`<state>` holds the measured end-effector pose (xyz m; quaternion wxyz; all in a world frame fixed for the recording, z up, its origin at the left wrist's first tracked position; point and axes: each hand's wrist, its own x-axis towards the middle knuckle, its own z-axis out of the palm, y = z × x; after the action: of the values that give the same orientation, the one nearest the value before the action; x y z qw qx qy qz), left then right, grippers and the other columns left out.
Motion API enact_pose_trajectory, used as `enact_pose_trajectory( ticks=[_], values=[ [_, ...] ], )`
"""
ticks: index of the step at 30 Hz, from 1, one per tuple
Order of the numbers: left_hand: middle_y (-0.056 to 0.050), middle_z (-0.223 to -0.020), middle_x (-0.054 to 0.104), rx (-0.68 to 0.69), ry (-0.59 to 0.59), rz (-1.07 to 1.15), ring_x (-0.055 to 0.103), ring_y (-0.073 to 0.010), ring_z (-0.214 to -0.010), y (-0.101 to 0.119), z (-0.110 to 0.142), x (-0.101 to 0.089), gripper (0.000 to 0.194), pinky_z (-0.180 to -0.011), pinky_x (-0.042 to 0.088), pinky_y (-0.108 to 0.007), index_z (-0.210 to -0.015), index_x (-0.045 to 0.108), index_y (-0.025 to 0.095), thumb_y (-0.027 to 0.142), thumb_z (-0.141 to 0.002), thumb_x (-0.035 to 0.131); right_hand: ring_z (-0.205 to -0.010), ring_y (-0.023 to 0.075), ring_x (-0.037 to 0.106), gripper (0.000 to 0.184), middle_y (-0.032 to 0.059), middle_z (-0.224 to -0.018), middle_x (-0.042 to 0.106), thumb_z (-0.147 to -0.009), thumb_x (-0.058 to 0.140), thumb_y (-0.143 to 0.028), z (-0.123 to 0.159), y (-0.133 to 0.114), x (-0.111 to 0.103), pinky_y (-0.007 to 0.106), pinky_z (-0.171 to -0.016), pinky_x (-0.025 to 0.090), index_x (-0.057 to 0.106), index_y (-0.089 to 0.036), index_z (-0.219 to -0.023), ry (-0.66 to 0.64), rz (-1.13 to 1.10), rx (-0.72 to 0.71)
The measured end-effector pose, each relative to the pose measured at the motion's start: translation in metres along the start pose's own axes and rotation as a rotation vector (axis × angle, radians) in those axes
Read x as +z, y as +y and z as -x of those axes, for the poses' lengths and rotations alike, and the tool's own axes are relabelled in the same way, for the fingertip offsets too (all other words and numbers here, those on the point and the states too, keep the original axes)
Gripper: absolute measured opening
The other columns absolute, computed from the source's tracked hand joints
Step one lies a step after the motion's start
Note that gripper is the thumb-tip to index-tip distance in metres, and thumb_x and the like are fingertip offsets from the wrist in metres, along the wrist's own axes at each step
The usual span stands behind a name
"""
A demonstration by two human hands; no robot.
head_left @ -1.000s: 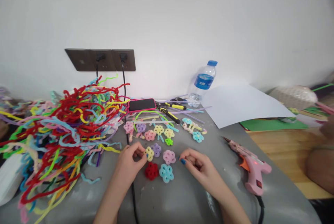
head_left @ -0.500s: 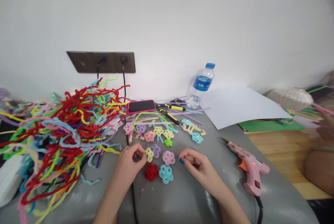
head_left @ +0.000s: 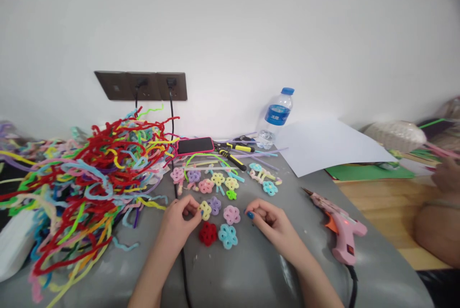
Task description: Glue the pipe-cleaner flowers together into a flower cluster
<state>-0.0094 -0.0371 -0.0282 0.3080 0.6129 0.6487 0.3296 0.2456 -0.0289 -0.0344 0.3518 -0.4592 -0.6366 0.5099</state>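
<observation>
The left hand (head_left: 178, 219) rests on the grey counter (head_left: 247, 274) with its fingers (head_left: 192, 205) pinched together on the edge of a yellow flower (head_left: 205, 210) made of fuzzy wire, which lies flat near the middle of the counter. Just right of that flower sit a purple flower (head_left: 215, 205) and a pink flower (head_left: 232, 214); nearer lie a red flower (head_left: 208, 233) and a light blue flower (head_left: 227, 236). The right hand (head_left: 273, 224) rests to the right of the pink flower, fingers curled loosely together and holding nothing that shows. A big tangle of coloured fuzzy wires (head_left: 79, 188) fills the left side. Farther back lie a phone (head_left: 195, 145) and pliers (head_left: 232, 154), with a water bottle (head_left: 275, 117) by the wall. A pink glue gun (head_left: 339, 231) lies on the right.
</observation>
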Motion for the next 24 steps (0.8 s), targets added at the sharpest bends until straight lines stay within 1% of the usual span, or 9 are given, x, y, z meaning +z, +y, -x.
enact_pose_trajectory(
  ticks=[4,6,8,11,13,16,18,21,24],
  values=[
    [-0.001,-0.067,0.067,0.012,0.017,0.015,0.059,-0.0195,-0.069,-0.002,0.002,0.001,0.013,-0.067,0.041,-0.029,-0.069,0.061,0.022,0.032,-0.069,0.053,-0.051,0.0110,0.030,0.032,-0.0069,-0.058,0.035,-0.093,0.052,-0.048,-0.006,-0.005,0.010,0.025,-0.050,0.024,0.060,-0.017,-0.086,0.107,0.047,-0.040],
    [-0.001,-0.067,0.067,0.019,0.022,0.017,0.058,-0.0190,-0.068,-0.003,0.002,0.001,0.012,-0.066,0.041,-0.029,-0.069,0.061,0.022,0.031,-0.069,0.054,-0.052,0.0124,0.036,0.026,-0.0055,-0.059,0.039,-0.093,0.052,-0.040,-0.010,-0.013,0.018,0.025,-0.051,0.029,0.063,-0.017,-0.088,0.175,0.160,-0.079],
    [0.000,-0.066,0.067,0.028,0.024,0.016,0.058,-0.0185,-0.067,-0.002,0.002,0.000,0.011,-0.066,0.041,-0.028,-0.069,0.061,0.022,0.029,-0.068,0.054,-0.056,0.0145,0.044,0.019,-0.0032,-0.062,0.046,-0.091,0.054,-0.030,-0.016,-0.022,0.026,0.026,-0.055,0.034,0.067,-0.018,-0.091,0.211,0.321,-0.133],
    [0.000,-0.066,0.067,0.045,0.021,0.015,0.059,-0.0180,-0.066,-0.001,0.001,-0.001,0.009,-0.065,0.043,-0.028,-0.069,0.062,0.021,0.028,-0.070,0.056,-0.070,0.0184,0.057,0.013,0.0016,-0.075,0.057,-0.088,0.058,-0.020,-0.027,-0.035,0.039,0.028,-0.066,0.041,0.071,-0.020,-0.091,0.205,0.536,-0.186],
    [0.000,-0.066,0.068,0.053,0.011,0.017,0.060,-0.0177,-0.065,-0.001,0.001,-0.001,0.008,-0.064,0.043,-0.027,-0.069,0.062,0.021,0.026,-0.070,0.057,-0.079,0.0206,0.060,0.012,0.0036,-0.081,0.060,-0.086,0.061,-0.015,-0.034,-0.041,0.047,0.030,-0.071,0.044,0.071,-0.020,-0.089,0.187,0.621,-0.181],
    [0.000,-0.067,0.069,0.055,0.000,0.016,0.061,-0.0178,-0.067,-0.001,0.001,-0.002,0.005,-0.064,0.044,-0.027,-0.069,0.062,0.021,0.024,-0.070,0.058,-0.085,0.0227,0.062,0.011,0.0052,-0.085,0.064,-0.083,0.065,-0.011,-0.041,-0.044,0.058,0.032,-0.075,0.044,0.072,-0.020,-0.086,0.174,0.732,-0.152],
    [0.000,-0.068,0.069,0.054,0.001,0.015,0.062,-0.0180,-0.068,-0.001,0.001,-0.002,0.005,-0.065,0.044,-0.027,-0.070,0.062,0.021,0.023,-0.071,0.057,-0.087,0.0241,0.062,0.011,0.0061,-0.087,0.066,-0.083,0.067,-0.011,-0.042,-0.045,0.063,0.034,-0.076,0.042,0.073,-0.019,-0.088,0.171,0.797,-0.130],
    [0.000,-0.069,0.069,0.057,0.000,0.021,0.062,-0.0183,-0.070,-0.002,0.002,-0.002,0.005,-0.066,0.044,-0.027,-0.071,0.062,0.021,0.022,-0.072,0.057,-0.092,0.0256,0.063,0.014,0.0069,-0.092,0.067,-0.084,0.067,-0.011,-0.042,-0.045,0.066,0.035,-0.077,0.039,0.073,-0.019,-0.094,0.156,0.848,-0.097],
    [0.000,-0.071,0.070,0.066,0.001,0.019,0.063,-0.0187,-0.072,-0.002,0.003,-0.002,0.006,-0.067,0.044,-0.028,-0.073,0.063,0.021,0.022,-0.073,0.057,-0.095,0.0265,0.062,0.011,0.0071,-0.094,0.067,-0.086,0.067,-0.012,-0.041,-0.044,0.064,0.035,-0.077,0.036,0.073,-0.020,-0.091,0.145,0.871,-0.069]
  ],
)
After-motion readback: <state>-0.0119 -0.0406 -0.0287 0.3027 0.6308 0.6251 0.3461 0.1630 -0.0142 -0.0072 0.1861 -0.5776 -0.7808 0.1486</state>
